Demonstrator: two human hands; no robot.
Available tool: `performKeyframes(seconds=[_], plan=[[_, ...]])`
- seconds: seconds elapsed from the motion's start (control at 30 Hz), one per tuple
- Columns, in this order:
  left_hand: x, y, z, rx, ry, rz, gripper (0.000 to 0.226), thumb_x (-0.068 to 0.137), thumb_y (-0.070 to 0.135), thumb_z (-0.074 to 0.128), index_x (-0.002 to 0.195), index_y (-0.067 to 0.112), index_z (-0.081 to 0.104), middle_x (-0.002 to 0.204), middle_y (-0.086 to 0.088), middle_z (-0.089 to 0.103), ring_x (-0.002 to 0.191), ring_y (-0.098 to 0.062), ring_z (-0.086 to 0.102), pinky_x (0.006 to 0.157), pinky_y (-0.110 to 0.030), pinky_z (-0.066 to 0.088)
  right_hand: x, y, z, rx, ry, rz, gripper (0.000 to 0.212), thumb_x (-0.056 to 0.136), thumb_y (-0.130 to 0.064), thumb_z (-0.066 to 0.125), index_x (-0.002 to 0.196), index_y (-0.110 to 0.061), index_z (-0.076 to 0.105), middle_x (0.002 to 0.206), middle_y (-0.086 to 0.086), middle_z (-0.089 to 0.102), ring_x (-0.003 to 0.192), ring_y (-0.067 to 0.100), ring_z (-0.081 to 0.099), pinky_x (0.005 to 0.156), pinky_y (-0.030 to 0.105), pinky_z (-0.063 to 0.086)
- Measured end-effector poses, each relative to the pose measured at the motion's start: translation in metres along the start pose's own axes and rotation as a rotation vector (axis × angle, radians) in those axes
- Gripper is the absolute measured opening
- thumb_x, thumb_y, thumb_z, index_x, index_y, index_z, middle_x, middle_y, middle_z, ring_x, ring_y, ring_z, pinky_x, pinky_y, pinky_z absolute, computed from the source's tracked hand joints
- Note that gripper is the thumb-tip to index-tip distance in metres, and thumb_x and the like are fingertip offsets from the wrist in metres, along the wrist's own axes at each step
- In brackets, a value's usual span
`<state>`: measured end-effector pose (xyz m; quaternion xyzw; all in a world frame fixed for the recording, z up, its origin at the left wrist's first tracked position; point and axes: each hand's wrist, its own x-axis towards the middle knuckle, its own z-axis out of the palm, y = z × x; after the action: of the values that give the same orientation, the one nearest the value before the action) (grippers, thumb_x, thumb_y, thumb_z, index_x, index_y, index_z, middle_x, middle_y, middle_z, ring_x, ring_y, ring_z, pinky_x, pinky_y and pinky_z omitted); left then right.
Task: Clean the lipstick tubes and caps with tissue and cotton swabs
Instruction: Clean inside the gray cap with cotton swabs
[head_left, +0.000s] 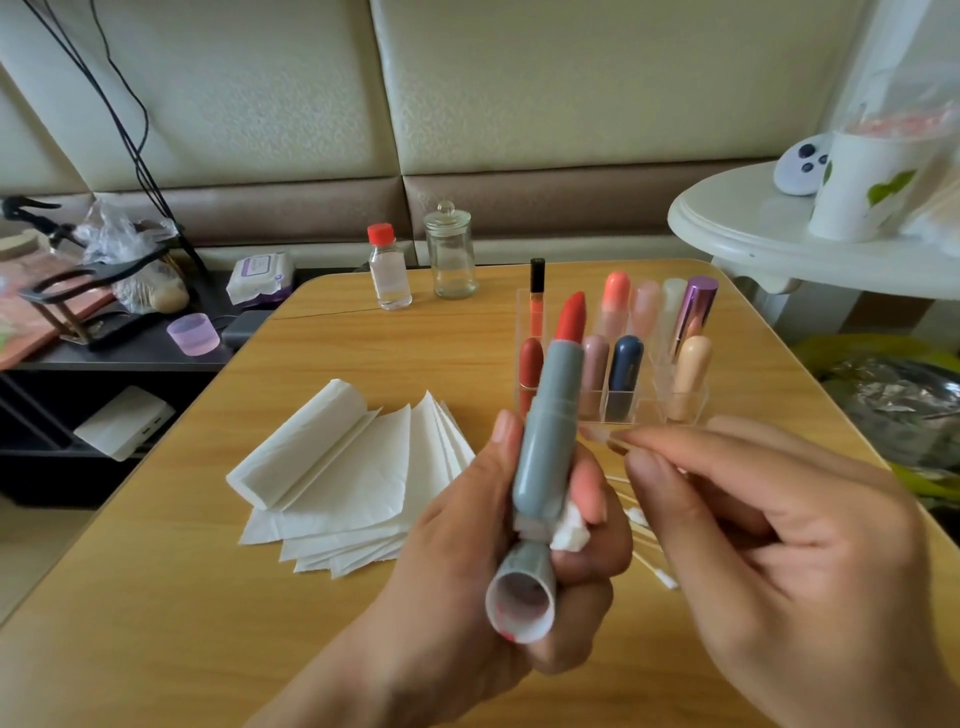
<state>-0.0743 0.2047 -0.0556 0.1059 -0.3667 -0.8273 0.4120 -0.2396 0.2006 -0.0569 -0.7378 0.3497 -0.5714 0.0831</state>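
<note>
My left hand (457, 582) grips a grey lipstick tube (550, 431) held upright, its red bullet (571, 317) wound out at the top. The same hand also holds the grey cap (522, 597) below the tube, open end towards me with red smears inside, and a wad of tissue (569, 530) under the thumb. My right hand (769, 545) pinches a cotton swab (602, 434) whose blurred tip sits just right of the tube's middle. Loose cotton swabs (649, 556) lie on the table behind my hands.
A fanned stack of tissues (353, 483) lies left of centre on the wooden table (156, 597). A clear organizer (639, 405) with several lipsticks stands behind my hands. Farther back stand a red-capped bottle (388, 270) and a glass jar (451, 254).
</note>
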Motion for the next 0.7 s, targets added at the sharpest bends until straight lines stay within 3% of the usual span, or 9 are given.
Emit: performKeyframes(seconds=[0.1, 0.27, 0.47, 0.6, 0.7], plan=[[0.001, 0.003, -0.003, -0.097, -0.075, -0.02, 0.047, 0.1, 0.053, 0.034, 0.092, 0.013, 0.058, 0.074, 0.003, 0.05, 0.043, -0.008, 0.035, 0.042, -0.017, 0.03, 0.001, -0.001, -0.001, 0.019, 0.035, 0.017, 0.015, 0.093, -0.018, 0.062, 0.098, -0.016, 0.076, 0.071, 0.0, 0.064, 0.05, 0.014, 0.053, 0.045, 0.021, 0.037], [0.002, -0.003, -0.004, 0.048, 0.0, -0.006, 0.044, 0.094, 0.057, 0.047, 0.087, 0.015, 0.06, 0.068, 0.003, 0.045, 0.042, -0.002, 0.045, 0.041, -0.011, 0.035, 0.005, -0.004, 0.001, -0.025, 0.008, -0.011, 0.016, 0.094, -0.017, 0.062, 0.097, -0.013, 0.077, 0.071, -0.002, 0.066, 0.052, 0.011, 0.052, 0.051, 0.012, 0.037], [0.003, -0.003, 0.003, 0.495, 0.279, 0.101, 0.033, 0.085, 0.052, 0.06, 0.076, 0.02, 0.058, 0.063, 0.004, 0.046, 0.041, -0.006, 0.046, 0.041, -0.017, 0.031, 0.008, 0.002, -0.004, -0.138, -0.005, -0.074, 0.015, 0.092, -0.012, 0.064, 0.084, -0.01, 0.077, 0.062, 0.002, 0.064, 0.046, 0.015, 0.05, 0.044, 0.024, 0.037], [0.003, -0.004, 0.004, 0.737, 0.433, 0.188, 0.03, 0.084, 0.046, 0.067, 0.073, 0.021, 0.053, 0.055, 0.006, 0.046, 0.042, -0.008, 0.052, 0.044, -0.019, 0.041, 0.009, 0.006, -0.008, -0.234, -0.02, -0.078, 0.02, 0.091, -0.012, 0.064, 0.075, -0.006, 0.076, 0.054, 0.002, 0.058, 0.043, 0.016, 0.047, 0.044, 0.028, 0.037], [0.002, -0.006, 0.004, 1.092, 0.523, 0.351, 0.027, 0.086, 0.043, 0.066, 0.076, 0.027, 0.048, 0.048, 0.008, 0.052, 0.043, -0.012, 0.053, 0.045, -0.027, 0.042, 0.009, 0.006, -0.007, -0.261, -0.058, -0.105, 0.022, 0.091, -0.011, 0.064, 0.072, -0.006, 0.074, 0.054, -0.001, 0.057, 0.045, 0.018, 0.046, 0.046, 0.026, 0.036]])
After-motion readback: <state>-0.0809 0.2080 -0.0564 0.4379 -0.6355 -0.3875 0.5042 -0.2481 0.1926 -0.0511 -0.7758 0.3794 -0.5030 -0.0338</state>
